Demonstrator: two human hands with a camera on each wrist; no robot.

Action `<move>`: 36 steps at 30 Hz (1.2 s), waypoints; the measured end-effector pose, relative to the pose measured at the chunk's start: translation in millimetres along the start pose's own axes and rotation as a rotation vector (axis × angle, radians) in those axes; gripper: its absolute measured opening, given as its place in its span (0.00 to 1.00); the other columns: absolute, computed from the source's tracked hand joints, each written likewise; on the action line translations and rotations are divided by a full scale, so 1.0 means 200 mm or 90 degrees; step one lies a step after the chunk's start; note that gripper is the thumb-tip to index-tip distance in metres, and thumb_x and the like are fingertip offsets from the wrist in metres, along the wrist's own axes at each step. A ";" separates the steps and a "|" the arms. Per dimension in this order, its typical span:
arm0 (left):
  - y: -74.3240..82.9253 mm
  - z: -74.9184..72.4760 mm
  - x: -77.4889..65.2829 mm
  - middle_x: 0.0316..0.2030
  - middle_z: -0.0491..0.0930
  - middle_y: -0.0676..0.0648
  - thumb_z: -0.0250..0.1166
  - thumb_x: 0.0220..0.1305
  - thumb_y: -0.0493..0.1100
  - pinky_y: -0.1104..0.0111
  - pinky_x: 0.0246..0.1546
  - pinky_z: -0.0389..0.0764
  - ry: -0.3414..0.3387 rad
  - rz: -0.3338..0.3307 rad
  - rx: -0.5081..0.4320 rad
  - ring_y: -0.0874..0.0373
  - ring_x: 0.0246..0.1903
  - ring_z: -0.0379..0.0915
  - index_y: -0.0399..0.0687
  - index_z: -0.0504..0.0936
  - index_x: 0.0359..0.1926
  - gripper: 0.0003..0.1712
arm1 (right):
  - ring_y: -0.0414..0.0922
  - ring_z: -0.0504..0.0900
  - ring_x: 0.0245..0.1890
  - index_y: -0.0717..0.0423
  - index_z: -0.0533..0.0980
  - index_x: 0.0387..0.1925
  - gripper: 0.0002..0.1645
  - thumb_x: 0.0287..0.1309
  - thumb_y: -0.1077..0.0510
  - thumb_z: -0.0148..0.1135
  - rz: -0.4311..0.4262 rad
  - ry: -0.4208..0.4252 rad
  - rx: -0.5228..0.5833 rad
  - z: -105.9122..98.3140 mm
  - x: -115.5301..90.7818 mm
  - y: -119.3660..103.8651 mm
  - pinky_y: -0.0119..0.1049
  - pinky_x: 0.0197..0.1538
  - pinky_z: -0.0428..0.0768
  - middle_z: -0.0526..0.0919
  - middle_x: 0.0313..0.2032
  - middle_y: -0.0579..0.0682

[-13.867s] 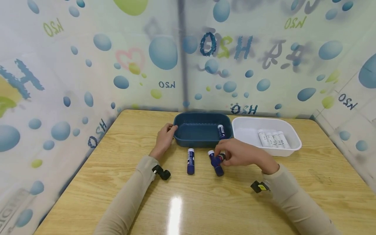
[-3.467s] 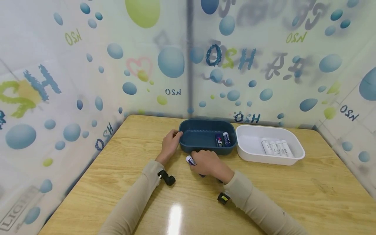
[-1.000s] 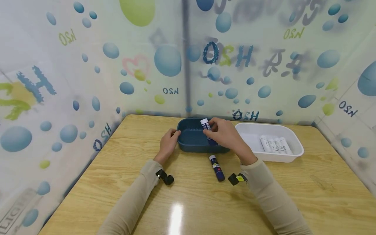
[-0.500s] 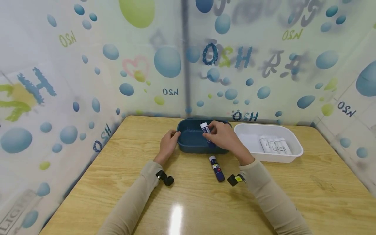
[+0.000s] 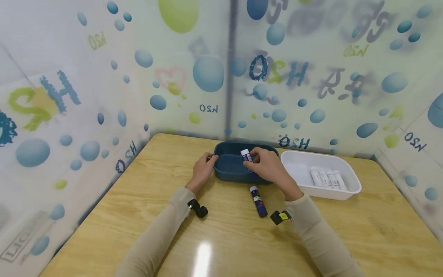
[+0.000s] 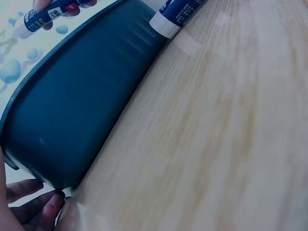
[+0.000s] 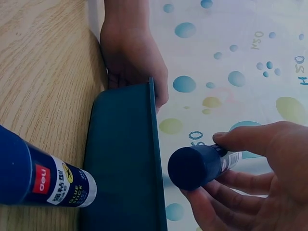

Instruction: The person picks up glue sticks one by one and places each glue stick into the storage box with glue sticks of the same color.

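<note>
A dark blue plastic bin (image 5: 228, 176) stands at the back of the table. My left hand (image 5: 204, 169) grips its left end, the thumb over the rim and the fingers against the outside wall. Above the bin, my right hand (image 5: 269, 165) pinches a blue glue stick (image 7: 197, 166) between thumb and fingers, its white end tilted up and to the left. A second glue stick (image 5: 258, 201) with a "deli" label lies on the table in front of the bin. The right part of the bin's inside is hidden behind my right hand.
To the right of the blue bin stands a white bin (image 5: 301, 169) with several white tubes (image 5: 328, 179) lying side by side in it. Behind the wooden table (image 5: 166, 238) hangs a patterned curtain (image 5: 173, 127).
Earlier, my right hand placed a glue stick among those in the blue bin, then took the left one off the table. Over the last second it hovers over the bin, slightly lower; left hand stays.
</note>
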State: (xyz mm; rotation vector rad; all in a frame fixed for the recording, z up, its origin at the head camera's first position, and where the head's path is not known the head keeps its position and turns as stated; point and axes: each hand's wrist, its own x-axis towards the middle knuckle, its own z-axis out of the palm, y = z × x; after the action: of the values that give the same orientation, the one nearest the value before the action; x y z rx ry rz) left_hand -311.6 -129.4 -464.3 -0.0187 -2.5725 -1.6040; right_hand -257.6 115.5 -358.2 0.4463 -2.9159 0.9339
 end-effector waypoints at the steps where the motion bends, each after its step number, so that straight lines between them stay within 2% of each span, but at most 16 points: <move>1: 0.00 0.01 0.00 0.54 0.83 0.42 0.52 0.76 0.63 0.51 0.56 0.78 -0.001 0.002 0.003 0.46 0.52 0.79 0.48 0.80 0.60 0.28 | 0.43 0.83 0.28 0.60 0.79 0.57 0.28 0.65 0.45 0.69 0.001 0.003 0.001 0.00 0.00 0.01 0.35 0.30 0.78 0.90 0.37 0.54; 7: 0.01 0.02 0.00 0.56 0.82 0.42 0.52 0.76 0.63 0.50 0.58 0.77 0.000 -0.002 0.016 0.45 0.54 0.79 0.49 0.80 0.61 0.29 | 0.43 0.85 0.29 0.61 0.78 0.58 0.28 0.66 0.45 0.68 0.002 0.008 0.015 -0.02 -0.01 0.03 0.35 0.31 0.80 0.90 0.38 0.55; 13: 0.01 0.02 0.00 0.56 0.82 0.41 0.51 0.77 0.62 0.50 0.57 0.77 -0.008 -0.004 0.018 0.45 0.54 0.79 0.48 0.79 0.61 0.29 | 0.42 0.84 0.25 0.62 0.74 0.62 0.30 0.67 0.48 0.67 0.022 0.009 0.061 -0.04 0.00 0.04 0.35 0.27 0.82 0.89 0.41 0.59; 21: 0.02 0.02 0.01 0.56 0.82 0.41 0.52 0.76 0.62 0.50 0.57 0.77 0.001 -0.003 0.022 0.45 0.53 0.79 0.48 0.80 0.61 0.28 | 0.44 0.82 0.22 0.54 0.64 0.73 0.36 0.69 0.52 0.64 0.006 0.021 0.083 -0.09 0.01 0.07 0.36 0.27 0.81 0.88 0.41 0.60; 30: 0.02 0.02 0.01 0.55 0.83 0.41 0.53 0.76 0.61 0.50 0.57 0.77 0.005 -0.005 0.023 0.44 0.52 0.79 0.48 0.80 0.60 0.27 | 0.43 0.80 0.19 0.53 0.67 0.68 0.31 0.68 0.53 0.65 -0.038 0.033 0.068 -0.11 0.02 0.09 0.37 0.27 0.80 0.88 0.37 0.59; 36: 0.02 0.02 0.02 0.55 0.83 0.41 0.52 0.76 0.61 0.50 0.57 0.77 0.003 -0.006 0.023 0.45 0.52 0.79 0.48 0.80 0.60 0.28 | 0.43 0.80 0.18 0.54 0.68 0.66 0.29 0.69 0.53 0.66 -0.032 0.056 0.042 -0.11 0.03 0.11 0.37 0.26 0.78 0.87 0.33 0.56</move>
State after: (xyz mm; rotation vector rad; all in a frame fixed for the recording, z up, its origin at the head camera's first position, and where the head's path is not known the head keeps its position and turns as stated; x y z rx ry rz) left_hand -315.2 -124.3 -462.6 -0.0003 -2.6016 -1.5585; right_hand -269.9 143.3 -352.2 0.4687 -2.7897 1.0172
